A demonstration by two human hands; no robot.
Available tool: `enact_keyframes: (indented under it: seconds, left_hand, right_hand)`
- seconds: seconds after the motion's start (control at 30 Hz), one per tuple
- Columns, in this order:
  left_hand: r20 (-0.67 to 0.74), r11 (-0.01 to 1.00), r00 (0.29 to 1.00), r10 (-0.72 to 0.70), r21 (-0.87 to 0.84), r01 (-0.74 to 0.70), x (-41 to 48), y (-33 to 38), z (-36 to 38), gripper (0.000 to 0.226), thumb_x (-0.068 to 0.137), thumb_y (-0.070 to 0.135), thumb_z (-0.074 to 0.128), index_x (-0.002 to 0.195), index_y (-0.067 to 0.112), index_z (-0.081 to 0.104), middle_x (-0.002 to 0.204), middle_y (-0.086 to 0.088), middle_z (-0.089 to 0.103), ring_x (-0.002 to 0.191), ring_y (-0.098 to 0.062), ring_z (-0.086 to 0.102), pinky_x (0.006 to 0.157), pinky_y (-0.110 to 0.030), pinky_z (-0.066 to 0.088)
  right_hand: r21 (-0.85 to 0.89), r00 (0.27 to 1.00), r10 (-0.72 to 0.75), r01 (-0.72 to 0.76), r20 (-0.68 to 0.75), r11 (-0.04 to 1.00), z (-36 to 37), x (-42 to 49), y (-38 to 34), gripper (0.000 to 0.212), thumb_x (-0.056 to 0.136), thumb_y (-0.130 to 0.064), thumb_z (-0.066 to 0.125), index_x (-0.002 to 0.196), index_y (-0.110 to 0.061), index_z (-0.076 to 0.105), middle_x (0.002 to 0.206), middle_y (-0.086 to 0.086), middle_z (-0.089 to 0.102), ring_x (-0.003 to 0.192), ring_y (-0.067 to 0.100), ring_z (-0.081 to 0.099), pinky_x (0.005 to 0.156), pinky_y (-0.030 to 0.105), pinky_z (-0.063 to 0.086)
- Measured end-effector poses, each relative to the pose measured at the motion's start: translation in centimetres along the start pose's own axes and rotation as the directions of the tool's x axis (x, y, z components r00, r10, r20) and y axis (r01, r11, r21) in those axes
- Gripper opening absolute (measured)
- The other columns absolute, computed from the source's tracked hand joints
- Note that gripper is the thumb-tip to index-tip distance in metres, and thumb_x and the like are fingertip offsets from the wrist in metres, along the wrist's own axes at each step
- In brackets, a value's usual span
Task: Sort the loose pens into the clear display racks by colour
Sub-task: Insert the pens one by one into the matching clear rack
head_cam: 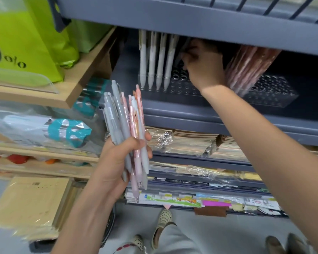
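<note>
My left hand point(117, 162) is closed around a bundle of loose pens point(125, 121), grey and pink, held upright in front of the shelves. On the grey shelf point(182, 110) stands a clear display rack point(182, 87) full of holes, with several white pens point(154, 61) upright in its left side. My right hand point(204, 66) reaches under the upper shelf, just above this rack's empty holes, its fingers pinched on a blurred grey pen point(182, 52). To the right, a second clear rack point(275, 96) holds a leaning bunch of pink pens point(246, 66).
The upper grey shelf edge point(191, 21) hangs low over the racks. Wrapped notebooks point(200, 143) and sticky notes point(217, 203) fill the shelves below. A wooden shelf point(81, 85) with green bags point(20, 39) stands to the left. My shoes point(163, 219) are on the floor below.
</note>
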State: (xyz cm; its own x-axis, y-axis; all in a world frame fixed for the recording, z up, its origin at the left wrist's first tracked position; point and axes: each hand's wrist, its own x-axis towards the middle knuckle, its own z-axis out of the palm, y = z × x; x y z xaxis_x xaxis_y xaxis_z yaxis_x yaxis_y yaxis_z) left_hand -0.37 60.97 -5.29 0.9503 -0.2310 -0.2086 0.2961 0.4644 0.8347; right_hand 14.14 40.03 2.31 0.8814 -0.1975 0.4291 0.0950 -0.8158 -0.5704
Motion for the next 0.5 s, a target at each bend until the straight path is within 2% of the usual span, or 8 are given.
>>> enact_keyframes:
  seconds: [0.07,0.17,0.27,0.37,0.47,0.5]
  left_hand:
    - [-0.006,1.000,1.000,-0.015,0.001,0.015,0.0,0.0,-0.2,0.041,0.069,0.006,0.064,0.110,0.008,0.063,0.082,-0.005,0.069,0.059,-0.019,0.061,0.053,-0.026,0.053]
    - [-0.004,1.000,1.000,-0.012,0.006,0.012,-0.1,0.0,-0.3,0.041,0.069,0.006,0.063,0.110,0.007,0.062,0.082,-0.005,0.070,0.059,-0.019,0.061,0.053,-0.026,0.053]
    - [-0.028,1.000,1.000,-0.012,0.017,0.013,-0.1,0.0,-0.4,0.034,0.068,0.006,0.063,0.101,0.005,0.066,0.079,-0.006,0.070,0.058,-0.019,0.061,0.051,-0.026,0.053]
    - [-0.049,0.999,0.998,-0.038,0.033,0.040,-0.1,0.1,-0.5,0.036,0.067,0.007,0.063,0.102,0.001,0.064,0.066,-0.007,0.062,0.056,-0.019,0.060,0.049,-0.025,0.052]
    - [-0.040,0.998,0.998,-0.038,0.044,0.040,-0.1,0.1,-0.4,0.036,0.067,0.008,0.062,0.102,0.002,0.060,0.062,-0.007,0.060,0.054,-0.019,0.059,0.047,-0.025,0.050]
    - [-0.029,0.998,0.999,-0.035,0.044,0.037,-0.2,0.2,-0.4,0.037,0.066,0.008,0.063,0.102,0.002,0.060,0.062,-0.007,0.059,0.054,-0.019,0.059,0.047,-0.025,0.050]
  right_hand:
    - [-0.017,0.998,0.026,-0.025,0.057,1.000,0.2,0.5,-0.1,0.030,0.094,-0.020,0.051,0.121,-0.011,0.059,0.111,0.008,0.069,0.101,0.027,0.064,0.081,0.029,0.048]
    - [-0.086,0.993,0.035,-0.025,0.114,0.996,0.3,1.2,-0.1,0.030,0.095,-0.025,0.050,0.122,-0.017,0.060,0.109,0.010,0.068,0.099,0.029,0.063,0.072,0.024,0.040]
    - [-0.092,0.989,0.062,-0.049,0.135,0.995,0.3,1.4,0.0,0.031,0.095,-0.026,0.051,0.123,-0.018,0.060,0.109,0.010,0.068,0.099,0.028,0.063,0.071,0.023,0.039]
    - [-0.127,0.985,0.067,-0.047,0.160,0.991,0.3,1.5,0.0,0.031,0.095,-0.025,0.050,0.123,-0.017,0.061,0.113,0.009,0.068,0.105,0.028,0.062,0.074,0.021,0.037]
    - [-0.158,0.976,0.097,-0.067,0.193,0.985,-0.3,1.2,-0.2,0.034,0.095,-0.028,0.051,0.127,-0.018,0.058,0.118,0.009,0.067,0.108,0.029,0.062,0.081,0.025,0.045]
    - [-0.148,0.981,0.100,-0.076,0.165,0.986,-0.6,1.0,-0.3,0.034,0.094,-0.029,0.052,0.125,-0.018,0.058,0.119,0.009,0.067,0.109,0.028,0.061,0.086,0.028,0.047]
